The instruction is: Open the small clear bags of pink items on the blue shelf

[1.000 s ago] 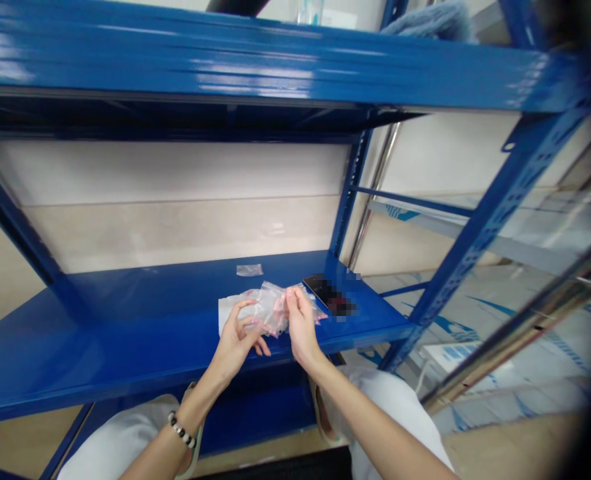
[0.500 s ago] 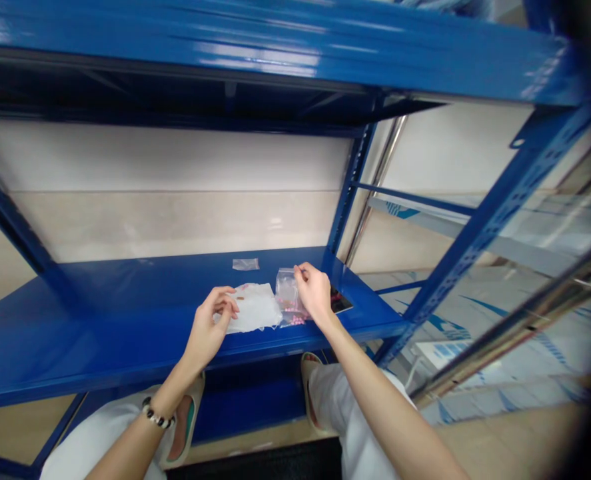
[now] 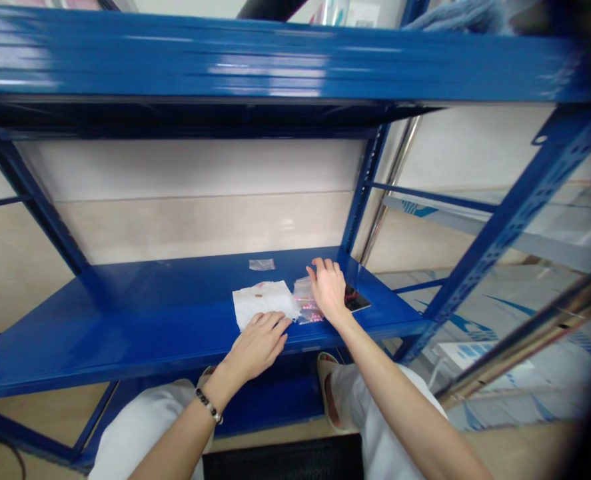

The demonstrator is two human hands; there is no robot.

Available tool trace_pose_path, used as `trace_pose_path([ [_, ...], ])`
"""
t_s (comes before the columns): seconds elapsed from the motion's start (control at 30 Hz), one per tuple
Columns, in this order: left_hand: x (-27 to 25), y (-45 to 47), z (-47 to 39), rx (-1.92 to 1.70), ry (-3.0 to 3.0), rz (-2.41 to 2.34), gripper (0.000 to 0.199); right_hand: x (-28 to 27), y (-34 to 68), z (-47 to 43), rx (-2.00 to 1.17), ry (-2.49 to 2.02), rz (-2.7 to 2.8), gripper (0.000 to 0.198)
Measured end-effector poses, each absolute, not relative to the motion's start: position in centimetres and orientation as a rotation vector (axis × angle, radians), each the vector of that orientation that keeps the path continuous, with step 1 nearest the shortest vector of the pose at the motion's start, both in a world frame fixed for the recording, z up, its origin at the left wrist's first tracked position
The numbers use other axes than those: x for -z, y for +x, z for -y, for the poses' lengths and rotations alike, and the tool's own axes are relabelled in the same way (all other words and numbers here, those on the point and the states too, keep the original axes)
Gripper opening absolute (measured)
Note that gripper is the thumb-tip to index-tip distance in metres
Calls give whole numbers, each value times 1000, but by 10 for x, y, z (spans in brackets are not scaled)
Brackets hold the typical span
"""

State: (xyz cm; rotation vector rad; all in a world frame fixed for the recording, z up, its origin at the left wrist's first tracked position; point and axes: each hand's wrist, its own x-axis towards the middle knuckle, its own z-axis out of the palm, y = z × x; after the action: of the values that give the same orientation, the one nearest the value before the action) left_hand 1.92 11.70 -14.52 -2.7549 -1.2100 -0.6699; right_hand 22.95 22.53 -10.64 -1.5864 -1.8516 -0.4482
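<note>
My left hand (image 3: 261, 341) lies palm down at the front edge of a white tissue-like sheet (image 3: 268, 297), fingers stretched out. On that sheet rests a small brown piece (image 3: 258, 295), too small to name. My right hand (image 3: 330, 288) is over a clear plastic bag (image 3: 302, 288) with its fingers apart and bent. Pink beads (image 3: 316, 317) show in the lower part of the bag, and the hand covers its right side. Behind the sheet lies a small clear packet (image 3: 262, 265), flat on the shelf.
The blue metal shelf (image 3: 140, 313) carries these things. A dark flat object like a phone (image 3: 358, 301) sits right of my right hand. A blue beam (image 3: 175, 60) crosses above, and a slanted upright (image 3: 500, 220) stands at right. Below is a black surface (image 3: 285, 460).
My left hand has moved right and turned palm down onto the sheet's front edge. My right hand has let go of the bag's top, and the bag lies lower. The view has shifted.
</note>
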Motion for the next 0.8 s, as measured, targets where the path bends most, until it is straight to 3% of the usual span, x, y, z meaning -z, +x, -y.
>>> trace_pose_path([
  [0.2,143,24,-118,658,-2615,1317,30,94,165,-224,191,-1344,2151,28],
  [0.37,144,24,-120,644,-2588,1346,28,87,129,-289,-83,-1409,2311,51],
  [0.6,145,24,-122,631,-2570,1364,28,102,130,-342,-279,-1428,2285,11],
  [0.8,143,24,-120,648,-2583,1355,28,102,137,-342,-335,-1411,2294,21],
])
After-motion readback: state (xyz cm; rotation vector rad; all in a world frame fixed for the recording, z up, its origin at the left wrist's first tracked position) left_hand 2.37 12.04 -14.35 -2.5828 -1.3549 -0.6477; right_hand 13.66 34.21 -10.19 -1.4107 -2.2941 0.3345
